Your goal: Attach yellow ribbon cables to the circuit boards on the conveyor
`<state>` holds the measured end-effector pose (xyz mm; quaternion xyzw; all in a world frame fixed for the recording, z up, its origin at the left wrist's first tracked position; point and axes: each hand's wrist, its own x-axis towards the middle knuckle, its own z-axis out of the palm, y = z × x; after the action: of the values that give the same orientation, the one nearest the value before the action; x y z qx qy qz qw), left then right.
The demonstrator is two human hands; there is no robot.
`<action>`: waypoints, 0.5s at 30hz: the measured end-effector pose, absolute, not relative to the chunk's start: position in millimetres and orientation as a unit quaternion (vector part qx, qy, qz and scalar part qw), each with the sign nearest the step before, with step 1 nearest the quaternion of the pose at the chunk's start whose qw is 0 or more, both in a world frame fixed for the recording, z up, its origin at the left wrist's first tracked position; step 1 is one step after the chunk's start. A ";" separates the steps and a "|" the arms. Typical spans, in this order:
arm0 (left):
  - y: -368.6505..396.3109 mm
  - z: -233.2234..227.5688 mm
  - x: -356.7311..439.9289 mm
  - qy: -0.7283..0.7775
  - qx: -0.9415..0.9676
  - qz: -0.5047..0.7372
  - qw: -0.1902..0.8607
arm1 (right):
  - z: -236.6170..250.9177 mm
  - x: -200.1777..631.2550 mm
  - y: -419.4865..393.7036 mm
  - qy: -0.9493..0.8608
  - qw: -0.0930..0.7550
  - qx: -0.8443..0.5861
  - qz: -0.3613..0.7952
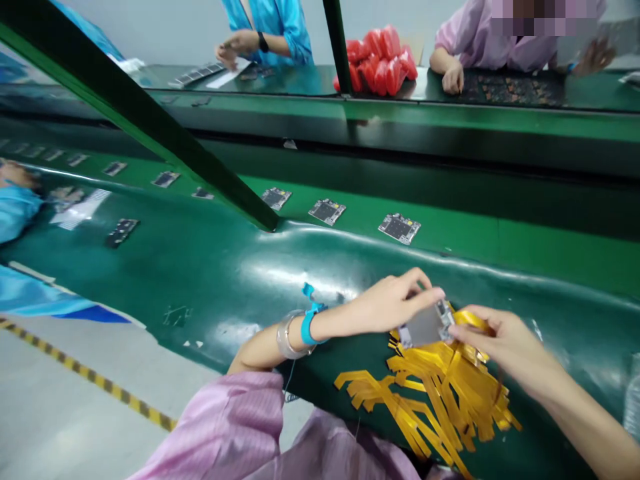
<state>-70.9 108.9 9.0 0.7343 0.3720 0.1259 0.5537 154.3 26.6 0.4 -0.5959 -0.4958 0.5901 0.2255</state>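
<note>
My left hand (400, 301) grips a grey circuit board (424, 328) by its upper edge, fingers curled over it. At the board's right edge, my right hand (493, 328) pinches a yellow-orange flex cable (467, 317), its thumb touching the board. Whether the cable's end is seated in the board is hidden by the fingers. Under both hands lies a loose pile of yellow-orange flex cables (450, 387) on the green mat (210, 287). A blue wrist strap (309, 327) and a clear bangle are on my left wrist.
Several circuit boards (400, 228) lie in a row on the green conveyor belt (460, 250) ahead. A slanted green post (165, 130) crosses the left side. Co-workers' hands (453, 79) are across the line, near red bundles (383, 63); a blue sleeve (17, 210) is at far left.
</note>
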 end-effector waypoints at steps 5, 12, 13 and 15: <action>200.0 -18.4 -100.1 0.476 0.812 0.180 0.286 | -11.1 234.7 101.7 -0.501 0.369 -0.637 0.456; 283.7 -27.4 -200.6 0.521 0.822 0.025 0.228 | -35.7 305.7 133.0 -0.450 0.406 -0.790 0.092; 287.4 -28.2 -208.2 0.516 0.826 0.006 0.227 | -36.2 298.3 122.2 -0.469 0.396 -0.786 0.064; 293.4 -29.9 -215.2 0.507 0.834 -0.022 0.218 | -35.3 269.2 97.1 -0.559 0.373 -0.738 0.060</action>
<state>-215.2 293.4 -29.9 0.8338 0.5067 -0.0225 0.2180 269.2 97.1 -35.3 -0.7376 -0.5594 0.0601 0.3733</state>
